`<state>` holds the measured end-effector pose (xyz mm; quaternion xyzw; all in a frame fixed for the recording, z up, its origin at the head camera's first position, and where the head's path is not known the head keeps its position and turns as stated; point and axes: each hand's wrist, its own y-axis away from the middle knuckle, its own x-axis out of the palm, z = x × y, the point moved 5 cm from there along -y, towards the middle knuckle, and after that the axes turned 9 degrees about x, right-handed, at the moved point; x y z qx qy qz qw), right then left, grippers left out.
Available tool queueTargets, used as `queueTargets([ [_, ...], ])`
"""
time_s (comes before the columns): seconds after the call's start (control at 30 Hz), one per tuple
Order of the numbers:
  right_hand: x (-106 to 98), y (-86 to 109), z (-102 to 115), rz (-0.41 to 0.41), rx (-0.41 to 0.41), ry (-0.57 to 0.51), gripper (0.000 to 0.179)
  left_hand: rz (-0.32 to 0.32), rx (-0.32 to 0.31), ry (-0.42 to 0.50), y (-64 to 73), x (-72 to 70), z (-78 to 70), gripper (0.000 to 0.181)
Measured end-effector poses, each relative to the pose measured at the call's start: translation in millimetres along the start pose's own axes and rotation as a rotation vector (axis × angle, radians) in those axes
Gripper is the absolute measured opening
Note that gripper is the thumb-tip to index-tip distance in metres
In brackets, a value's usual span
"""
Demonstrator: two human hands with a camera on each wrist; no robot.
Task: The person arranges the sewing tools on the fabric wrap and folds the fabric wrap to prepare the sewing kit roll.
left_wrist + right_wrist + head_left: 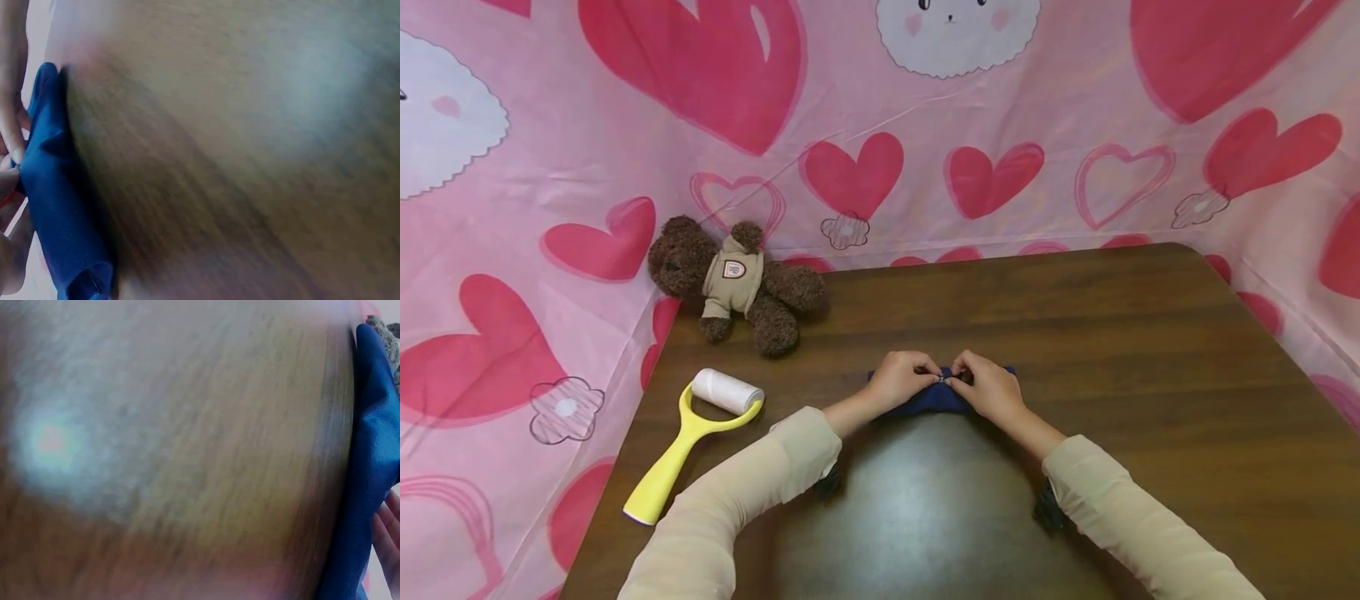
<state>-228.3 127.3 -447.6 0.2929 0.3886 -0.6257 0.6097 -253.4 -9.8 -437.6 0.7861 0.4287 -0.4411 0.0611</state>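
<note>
A dark blue fabric piece point(931, 402), perhaps a pouch, lies on the table under both hands. My left hand point(901, 380) pinches its upper middle between thumb and fingers. Close against it, my right hand point(992, 387) pinches the same spot from the other side. A tiny shiny bit shows between the fingertips, too small to identify. In the left wrist view the blue fabric point(65, 225) looks puffed and folded, with fingers at its far side. The right wrist view shows the fabric's near side point(356, 519) and part of a hand point(389, 534) behind it.
A yellow-handled lint roller point(679, 450) with a white roll lies on the left of the wooden table point(1120, 333). Behind it, a brown teddy bear point(737, 279) in a beige top lies at the back left corner. Pink heart-patterned cloth point(1000, 92) hangs around the table.
</note>
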Motion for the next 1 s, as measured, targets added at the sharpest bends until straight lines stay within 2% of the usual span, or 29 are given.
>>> queueTargets([
  [0.07,1,0.8,0,-0.003,-0.014,0.002,0.017,0.003,0.060,-0.064,2.4,0.6,-2.9,0.005],
  [0.17,2,2.6,2,-0.033,-0.076,0.015,0.016,0.016,0.192,-0.190,5.6,1.6,-9.3,0.007],
  [0.27,1,6.7,6,-0.098,-0.197,0.053,0.014,0.016,0.345,-0.308,9.6,2.6,-15.1,0.011],
  [0.4,0,15.2,10,-0.202,-0.384,0.116,0.011,-0.016,0.525,-0.389,16.1,5.2,-19.5,0.013],
  [0.47,1,19.6,11,-0.235,-0.474,0.145,0.012,-0.032,0.595,-0.414,19.8,6.4,-20.6,0.014],
  [0.57,2,24.4,12,-0.248,-0.578,0.179,0.015,-0.051,0.664,-0.439,24.6,6.5,-21.3,0.014],
  [0.67,4,25.6,11,-0.225,-0.619,0.190,0.021,-0.054,0.689,-0.459,26.3,5.7,-22.0,0.014],
  [0.77,3,24.0,9,-0.173,-0.600,0.188,0.024,-0.033,0.670,-0.465,24.8,5.6,-21.3,0.015],
  [0.93,-2,20.7,-2,-0.037,-0.524,0.215,0.035,0.057,0.570,-0.506,25.3,3.5,-14.6,0.026],
  [1.0,-9,20.0,-11,-0.023,-0.497,0.219,0.039,0.098,0.516,-0.525,29.3,0.7,-9.9,0.032],
])
